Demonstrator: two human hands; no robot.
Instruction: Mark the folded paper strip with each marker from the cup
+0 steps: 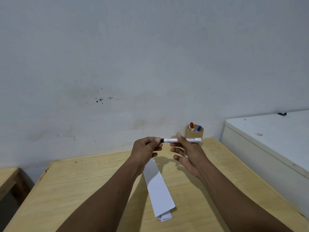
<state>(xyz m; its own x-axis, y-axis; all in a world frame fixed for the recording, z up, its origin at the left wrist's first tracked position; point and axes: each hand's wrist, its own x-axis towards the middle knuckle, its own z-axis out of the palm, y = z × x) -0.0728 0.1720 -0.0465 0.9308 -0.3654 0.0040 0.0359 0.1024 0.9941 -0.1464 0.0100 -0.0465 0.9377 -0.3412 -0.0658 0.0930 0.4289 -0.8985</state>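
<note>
A white marker [170, 140] with a black cap is held level above the table, between both hands. My left hand [146, 148] pinches the black cap end. My right hand [187, 153] holds the white barrel with thumb and forefinger, its other fingers spread. Below them the folded white paper strip [158, 186] lies lengthwise on the wooden table [83, 190], its far end hidden behind my left hand. A brown cup [194, 133] at the table's back edge, partly behind my right hand, holds a red-capped marker [191, 126] and a blue-capped marker [198, 128].
A grey wall [150, 64] rises right behind the table. A white chest-like cabinet [270, 139] stands against the table's right side. A second wooden surface [7, 176] shows at the far left, with a gap between it and the table.
</note>
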